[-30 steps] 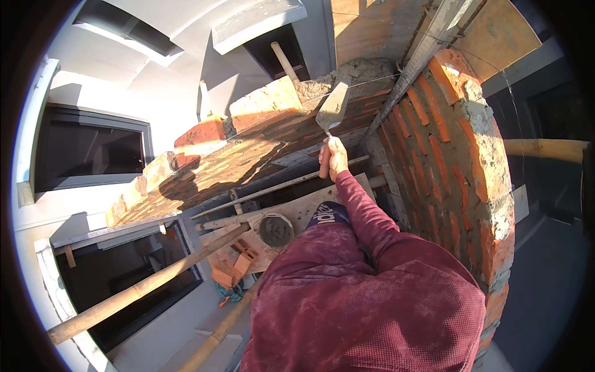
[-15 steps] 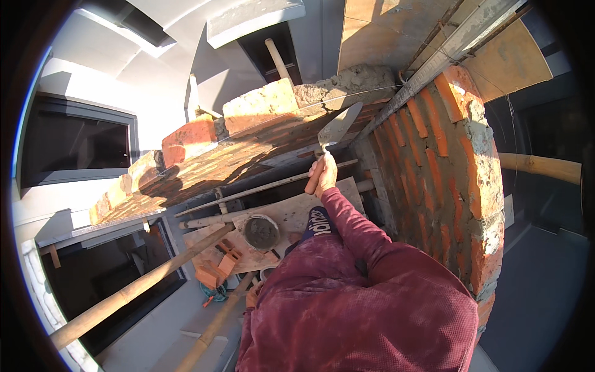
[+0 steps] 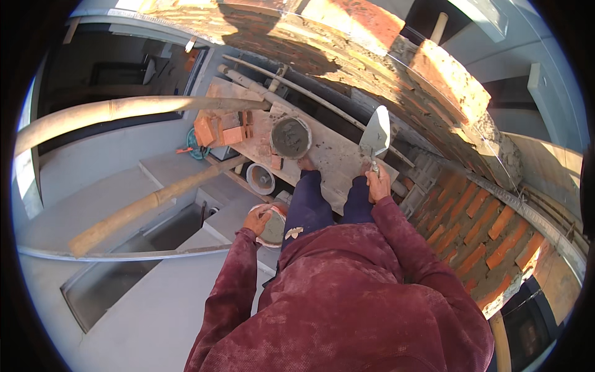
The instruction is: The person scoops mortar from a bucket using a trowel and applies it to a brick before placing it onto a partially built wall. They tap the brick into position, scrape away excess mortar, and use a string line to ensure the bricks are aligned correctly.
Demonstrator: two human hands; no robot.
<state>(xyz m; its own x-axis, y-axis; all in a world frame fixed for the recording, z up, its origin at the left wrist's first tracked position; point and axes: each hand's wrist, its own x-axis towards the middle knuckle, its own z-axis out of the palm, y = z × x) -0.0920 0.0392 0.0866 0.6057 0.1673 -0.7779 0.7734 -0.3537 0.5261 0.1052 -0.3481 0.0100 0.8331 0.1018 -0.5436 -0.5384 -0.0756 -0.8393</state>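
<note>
Right hand [image 3: 379, 183]: wrapped around the handle [image 3: 375, 165] of the trowel [image 3: 375, 133].
Blade [image 3: 376, 127]: held over the plank's [image 3: 338, 164] right end.
Left hand [image 3: 255, 220]: placed at the near bucket's [image 3: 269, 243] rim; whether clamped cannot be told.
Far bucket [image 3: 273, 146]: filled with mortar [image 3: 290, 137], set on the plank.
Bricks [image 3: 223, 130]: piled left of the far bucket.

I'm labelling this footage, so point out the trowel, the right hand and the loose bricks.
Trowel [image 3: 375, 131]: head view, middle of the blade.
Right hand [image 3: 379, 183]: head view, back of the hand.
Loose bricks [image 3: 233, 136]: head view, one brick's face.
</note>
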